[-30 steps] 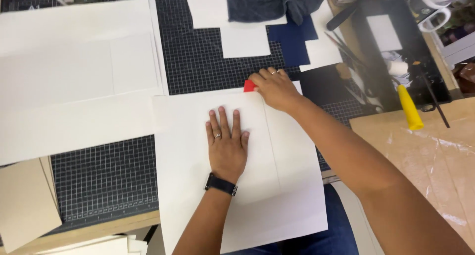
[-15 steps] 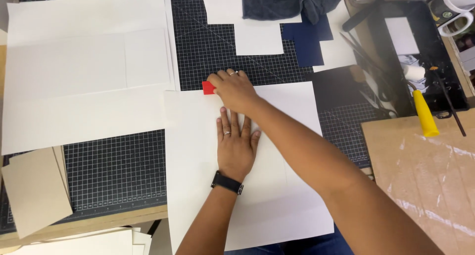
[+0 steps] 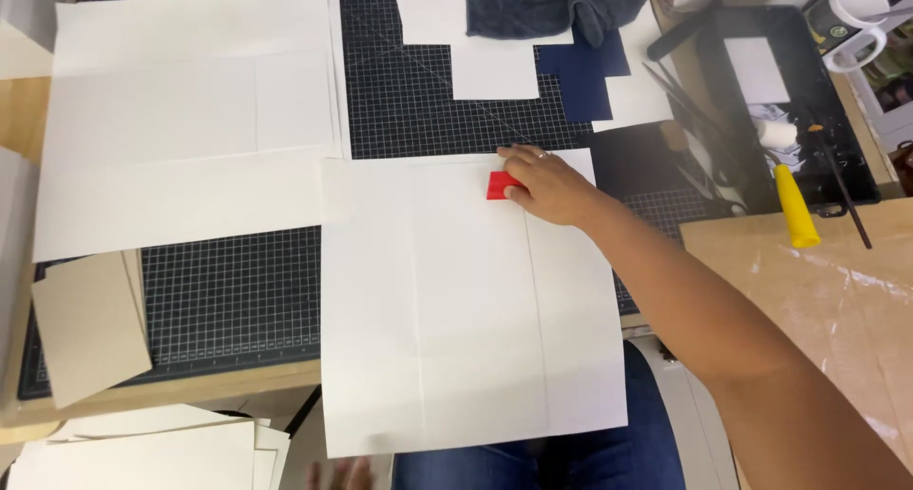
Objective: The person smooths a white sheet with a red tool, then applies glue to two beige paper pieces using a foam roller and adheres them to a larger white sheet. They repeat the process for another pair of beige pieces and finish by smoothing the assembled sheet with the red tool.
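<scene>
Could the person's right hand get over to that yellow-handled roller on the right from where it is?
Probably yes. The right hand presses a red tool on the white sheet; the yellow-handled roller lies to its right, with nothing tall between them.

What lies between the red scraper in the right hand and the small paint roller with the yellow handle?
In the head view, between the red scraper and the paint roller lie the right hand, the white sheet's edge and dark cutting mat.

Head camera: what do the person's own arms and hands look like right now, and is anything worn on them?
The right hand is bare, with a thin silver ring on one finger. The right forearm is bare as well: no sleeve, glove or wristband shows. Of the left hand only a few bare fingertips show at the bottom edge; whether anything is worn on that wrist cannot be seen.
</scene>
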